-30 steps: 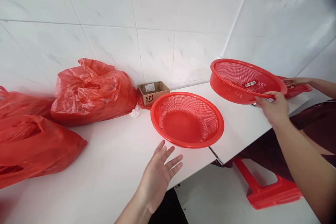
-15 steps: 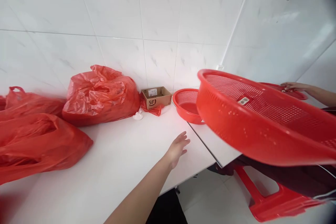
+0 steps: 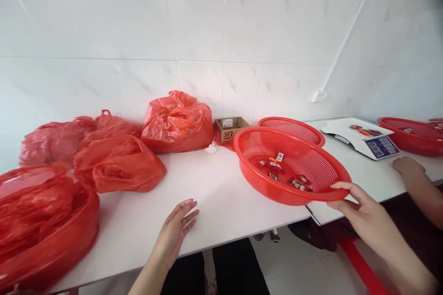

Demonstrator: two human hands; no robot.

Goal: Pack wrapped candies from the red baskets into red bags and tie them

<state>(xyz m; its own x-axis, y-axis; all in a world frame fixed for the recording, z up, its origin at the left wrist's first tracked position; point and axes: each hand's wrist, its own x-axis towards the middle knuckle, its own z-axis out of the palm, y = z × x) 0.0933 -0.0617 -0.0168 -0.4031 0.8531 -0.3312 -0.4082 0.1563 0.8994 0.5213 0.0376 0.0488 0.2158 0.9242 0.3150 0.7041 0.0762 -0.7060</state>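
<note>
A large red plastic colander (image 3: 252,173) with a perforated wall is over the right part of the white table, slightly tilted. Several small wrapped packets (image 3: 299,183) lie at its bottom. The fingers of my right hand (image 3: 362,214) grip its near right rim, thumb beneath. My left hand (image 3: 178,228) hovers by the table's front edge, fingers spread and holding nothing, to the left of the colander. Behind that colander stands a second red colander (image 3: 294,124), partly hidden by it.
Red plastic bags (image 3: 178,124) and a red basin (image 3: 83,226) fill the left side. A small cardboard box (image 3: 228,131) stands by the wall. Farther right are a scale (image 3: 363,140) with packets on it, another red colander (image 3: 411,140) and another person's hand (image 3: 408,166).
The large colander has come down from high on the right and leftward to the table, its packets now showing. My right hand has come into view. The view has turned.
</note>
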